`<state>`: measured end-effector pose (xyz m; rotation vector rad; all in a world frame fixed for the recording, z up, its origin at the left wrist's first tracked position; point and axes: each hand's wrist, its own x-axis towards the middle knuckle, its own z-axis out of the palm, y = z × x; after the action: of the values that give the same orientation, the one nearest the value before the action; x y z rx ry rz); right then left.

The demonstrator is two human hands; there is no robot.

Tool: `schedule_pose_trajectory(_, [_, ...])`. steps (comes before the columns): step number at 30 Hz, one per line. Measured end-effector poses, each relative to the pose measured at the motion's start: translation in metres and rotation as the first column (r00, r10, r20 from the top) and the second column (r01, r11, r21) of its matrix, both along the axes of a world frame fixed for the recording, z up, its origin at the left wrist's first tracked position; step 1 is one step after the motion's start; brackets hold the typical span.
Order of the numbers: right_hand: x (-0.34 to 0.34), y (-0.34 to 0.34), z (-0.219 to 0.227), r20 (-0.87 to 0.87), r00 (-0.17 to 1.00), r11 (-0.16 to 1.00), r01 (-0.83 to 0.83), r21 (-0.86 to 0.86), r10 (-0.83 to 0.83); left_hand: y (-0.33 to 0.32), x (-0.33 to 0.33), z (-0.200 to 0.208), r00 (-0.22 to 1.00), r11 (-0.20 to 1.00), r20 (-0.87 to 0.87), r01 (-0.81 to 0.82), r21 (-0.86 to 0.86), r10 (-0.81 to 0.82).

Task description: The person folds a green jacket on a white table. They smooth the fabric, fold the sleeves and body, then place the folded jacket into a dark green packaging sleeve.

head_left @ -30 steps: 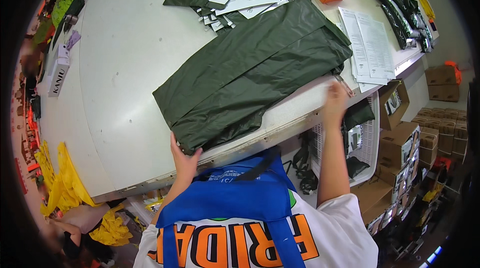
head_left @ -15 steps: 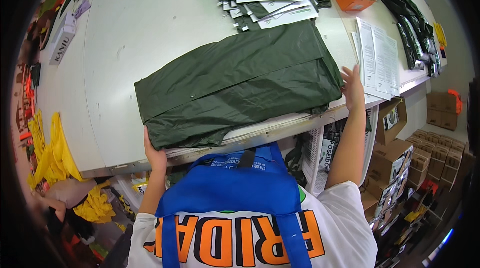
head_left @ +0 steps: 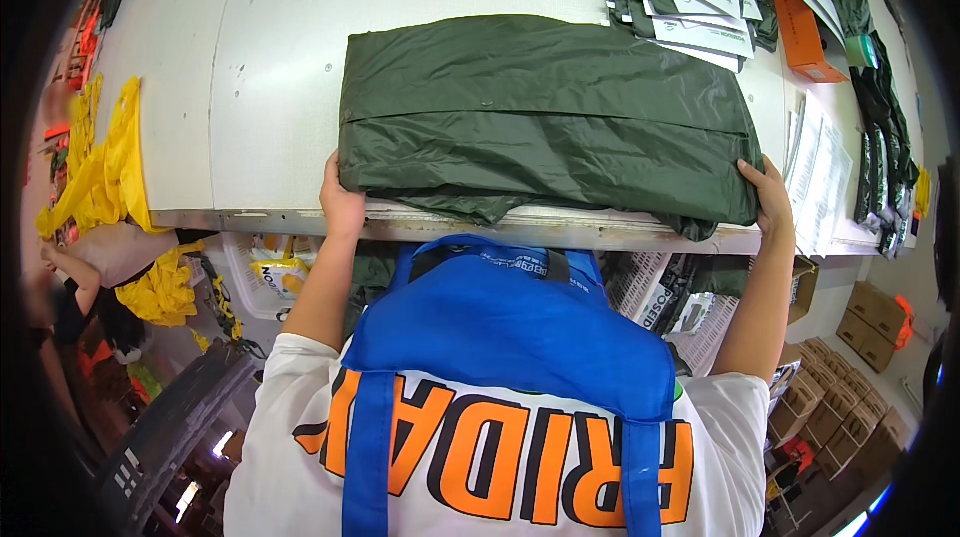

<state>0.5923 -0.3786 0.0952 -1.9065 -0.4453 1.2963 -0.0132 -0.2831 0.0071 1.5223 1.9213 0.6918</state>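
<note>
Thumb on top and fingers bent around the end, the right hand holds a corner of a folded dark green fabric, while the left hand presses its fingers to the opposite end; how firmly the left is closed cannot be told, its fingertips being partly hidden. The fabric lies lengthwise along the front edge of a white table, a loose flap near its right end lapping onto that edge. Thin, creased and glossy, it looks light, limp and somewhat slippery, unlikely to break but apt to slide out of its folds; the two short ends, with several layers taken together, seem the surest places to hold. The hands are set well apart, wrists near the table's front edge, forearms rising on either side of a blue apron, the right thumb pointing inward over the cloth. Beyond the fabric's far right corner sits a pile of dark packets with white cards, with an orange box beside it. Paper sheets lie toward the table's right end, near the front edge, and yellow fabric hangs by its left edge.
</note>
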Motion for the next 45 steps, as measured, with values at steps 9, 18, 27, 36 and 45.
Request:
schedule_pose_trajectory(9, [-0.029,-0.058,0.001,-0.037,0.975,0.967,0.224,0.12,-0.221,0.0,0.015,0.016,0.987,1.0,0.161,-0.005,0.025,0.0])
schedule_pose_trajectory(18, [-0.019,-0.123,-0.021,0.21,0.906,0.93,0.357,0.089,-0.368,0.008,-0.01,-0.02,0.98,0.955,-0.086,0.193,0.225,-0.178])
schedule_pose_trajectory(27, [-0.072,-0.154,0.013,-0.011,0.937,0.933,0.349,0.088,-0.349,0.017,-0.021,-0.011,0.973,0.955,-0.028,0.228,0.188,-0.227])
schedule_pose_trajectory(36, [-0.139,-0.177,-0.052,-0.282,0.833,0.867,0.499,0.009,-0.476,0.006,-0.057,-0.008,0.888,0.879,-0.205,0.446,0.168,-0.412])
schedule_pose_trajectory(45, [-0.045,-0.022,0.015,0.294,0.951,0.969,0.018,0.245,-0.092,0.003,-0.073,0.005,0.835,0.875,-0.351,0.478,0.078,-0.425])
